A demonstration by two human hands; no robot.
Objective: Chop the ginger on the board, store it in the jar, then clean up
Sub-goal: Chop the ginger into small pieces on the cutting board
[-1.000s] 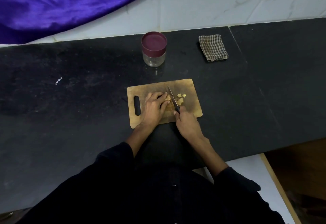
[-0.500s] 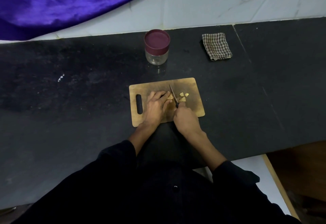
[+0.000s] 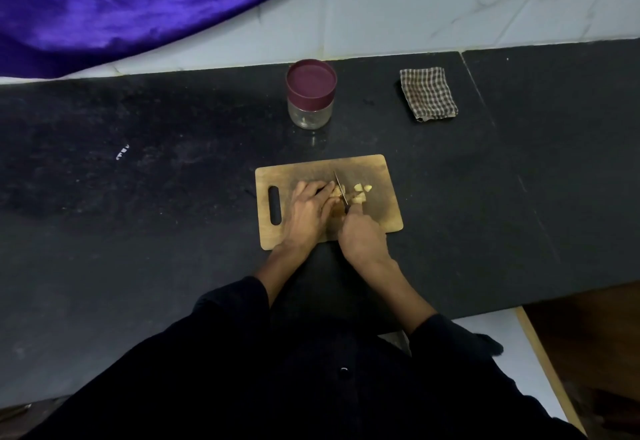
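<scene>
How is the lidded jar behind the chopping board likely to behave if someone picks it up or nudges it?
The jar has a clear body that looks like glass, so it is probably rigid, smooth to the grip and perhaps breakable. It looks nearly empty, so likely light. Standing upright on the flat counter with a squat shape, it should slide rather than tip when nudged; on its side it would probably roll.

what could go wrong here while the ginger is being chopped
1. The left hand holds the ginger right against the knife blade, so a slip could likely nick a fingertip.
2. The cut pieces lie loose on the board and could scatter onto the counter.
3. The jar has its lid on, so it must be opened before storing.
</scene>
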